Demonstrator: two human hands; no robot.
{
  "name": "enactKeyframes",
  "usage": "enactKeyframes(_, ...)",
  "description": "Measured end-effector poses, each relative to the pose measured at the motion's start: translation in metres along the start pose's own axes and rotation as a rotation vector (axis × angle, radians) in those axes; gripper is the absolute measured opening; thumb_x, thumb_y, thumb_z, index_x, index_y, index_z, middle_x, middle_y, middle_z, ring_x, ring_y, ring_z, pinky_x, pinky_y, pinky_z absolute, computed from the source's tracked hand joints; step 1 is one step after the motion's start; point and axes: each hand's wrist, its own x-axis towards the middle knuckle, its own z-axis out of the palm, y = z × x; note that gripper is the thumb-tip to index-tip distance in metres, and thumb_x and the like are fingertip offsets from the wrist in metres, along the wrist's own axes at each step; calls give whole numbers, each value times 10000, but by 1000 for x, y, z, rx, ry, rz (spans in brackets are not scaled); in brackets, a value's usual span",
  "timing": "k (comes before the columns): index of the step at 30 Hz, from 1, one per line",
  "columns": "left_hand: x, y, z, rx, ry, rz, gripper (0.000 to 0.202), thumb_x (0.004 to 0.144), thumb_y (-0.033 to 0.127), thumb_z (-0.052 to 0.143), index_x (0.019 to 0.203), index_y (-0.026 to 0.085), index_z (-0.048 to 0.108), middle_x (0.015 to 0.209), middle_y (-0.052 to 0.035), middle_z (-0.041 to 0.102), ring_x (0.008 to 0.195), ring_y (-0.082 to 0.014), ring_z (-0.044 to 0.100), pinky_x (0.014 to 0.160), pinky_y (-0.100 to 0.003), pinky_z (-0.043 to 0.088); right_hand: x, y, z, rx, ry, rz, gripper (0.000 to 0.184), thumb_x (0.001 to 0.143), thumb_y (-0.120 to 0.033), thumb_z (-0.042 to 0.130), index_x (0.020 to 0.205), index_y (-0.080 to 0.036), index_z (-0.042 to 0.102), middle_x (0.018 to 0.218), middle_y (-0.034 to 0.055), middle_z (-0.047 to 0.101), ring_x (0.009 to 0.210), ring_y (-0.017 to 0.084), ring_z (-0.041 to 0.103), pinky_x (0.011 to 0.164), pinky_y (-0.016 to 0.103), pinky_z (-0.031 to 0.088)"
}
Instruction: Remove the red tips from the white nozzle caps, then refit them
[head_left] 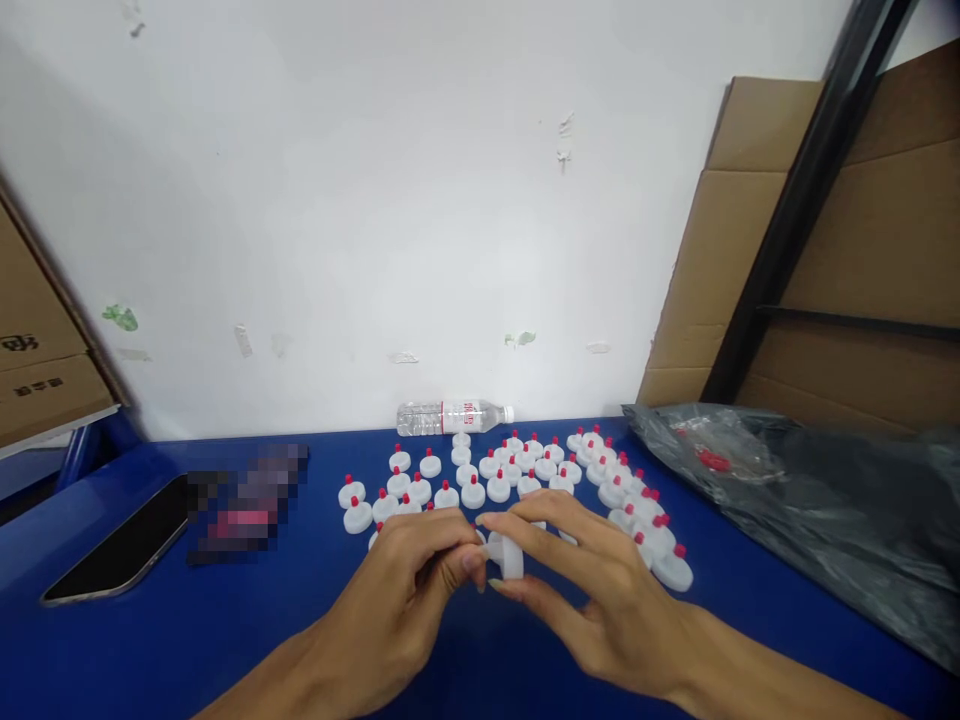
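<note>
A white round bottle cap with a narrow spout [512,557] is held sideways between my hands, above the front of the blue table. The thumb and fingers of my right hand [600,580] grip its round rim. Closed in a pinch, my left hand [412,580] meets the end of the spout, which points left. Its fingertips hide the spout's tip, so I cannot tell whether a red piece is there. Just beyond my hands stand several white caps with red tips [472,492], upright in loose rows. A few white caps [461,455] near the bottle show no red tip.
A clear water bottle [427,418] lies on its side against the wall. At left are a phone [124,545] and a blurred dark packet [251,505]. On the right, a grey plastic bag [825,520] has a clear bag of red pieces [712,460] on it.
</note>
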Motion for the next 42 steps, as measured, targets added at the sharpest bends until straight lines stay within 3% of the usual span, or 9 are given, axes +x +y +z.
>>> enactKeyframes(5,-1,8,-3,105,31,92,247,1036,212,425,852,191,587,787,3,595,698,-125,539,657,-254,388,2,-1,-2,-25,49,-38,387,990,-245,606,1364,-169,541,1103,77,708,1030,181,654,958,342,520)
enactKeyframes(11,4,-8,-19,425,81,125,263,994,193,427,745,179,512,693,9,497,591,-119,418,561,-279,293,1,6,-1,-233,-49,-14,492,992,-261,597,1454,-196,443,1259,82,691,1126,202,654,1129,444,373)
enactKeyframes(16,6,-24,-39,661,-280,4,316,952,217,442,639,184,471,629,9,520,558,-124,452,552,-296,268,-1,6,1,-210,-58,13,415,978,-181,541,1390,-198,491,1273,85,673,1176,210,629,1119,438,382)
enactKeyframes(19,7,-27,-41,745,-357,-83,302,936,237,456,642,189,501,644,-2,560,578,-144,499,558,-302,272,0,5,4,-181,-63,13,363,972,-158,536,1333,-201,535,1211,69,689,1110,193,650,1107,429,389)
enactKeyframes(23,7,-27,-37,802,-352,-115,307,954,304,466,680,194,553,702,-19,617,606,-169,546,555,-313,260,0,4,5,-154,-90,11,335,974,-138,520,1301,-201,556,1162,57,693,1074,182,651,1112,433,376)
enactKeyframes(28,8,-25,-38,849,-232,-109,405,1021,348,385,697,196,573,727,-20,621,597,-165,541,569,-316,277,2,5,3,-144,-77,6,319,969,-130,532,1278,-203,561,1139,53,693,1060,178,649,1081,427,389)
enactKeyframes(34,56,-34,-50,941,-146,-118,321,1001,284,402,833,173,651,851,-75,663,688,-209,603,575,-316,324,3,5,2,-145,-70,3,293,957,-108,531,1233,-196,575,1112,53,690,1054,182,646,1078,436,378)
enactKeyframes(38,95,-57,-49,848,-276,-105,175,897,289,587,975,233,734,877,-44,736,803,-222,673,611,-289,401,4,5,1,-149,-43,2,264,951,-102,531,1193,-192,590,1079,54,688,998,178,654,1067,436,384)
enactKeyframes(42,112,-78,-42,753,-393,-89,168,844,258,650,952,240,777,820,-33,764,794,-206,699,636,-268,436,5,5,-1,-155,-44,3,254,950,-103,521,1173,-200,595,1045,47,699,955,178,663,1046,438,399)
